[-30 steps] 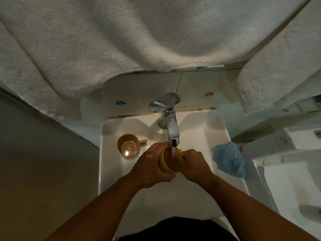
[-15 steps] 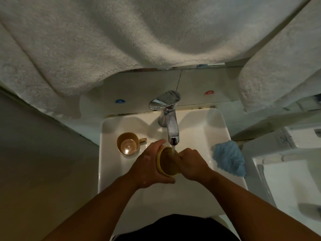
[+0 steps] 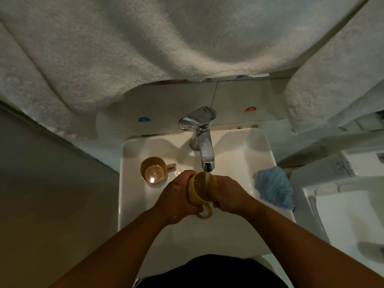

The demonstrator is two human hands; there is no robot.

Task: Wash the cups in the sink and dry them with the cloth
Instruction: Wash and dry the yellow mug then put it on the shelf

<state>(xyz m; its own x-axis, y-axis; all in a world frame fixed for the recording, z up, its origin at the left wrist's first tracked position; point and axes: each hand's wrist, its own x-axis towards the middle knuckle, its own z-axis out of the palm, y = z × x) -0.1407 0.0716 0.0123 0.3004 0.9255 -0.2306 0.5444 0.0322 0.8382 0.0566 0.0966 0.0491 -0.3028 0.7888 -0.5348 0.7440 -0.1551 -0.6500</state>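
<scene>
1. brown cup stands upright in the sink, left of the tap, handle toward the tap; no hand on it. something glints in its bottom, maybe water, light too dim to say.
2. left hand just below the tap spout, fingers wrapped round the left wall of the yellow cup; closed on it.
3. yellow cup sits directly beneath the spout, mouth tilted up toward the tap, handle pointing away from the tap toward the person. water stream runs into the mouth.
4. right hand clasps the cup's right wall, just right of the stream; thumb seems to be inside the rim, partly hidden.
5. blue cloth lies bunched on the sink's rim, right of the tap and near the right hand, well apart from the left.
6. judgement: rinse in progress. for drying, the cloth lies to the right, so the right hand is the nearer one to fetch it while the left keeps the cup.
</scene>
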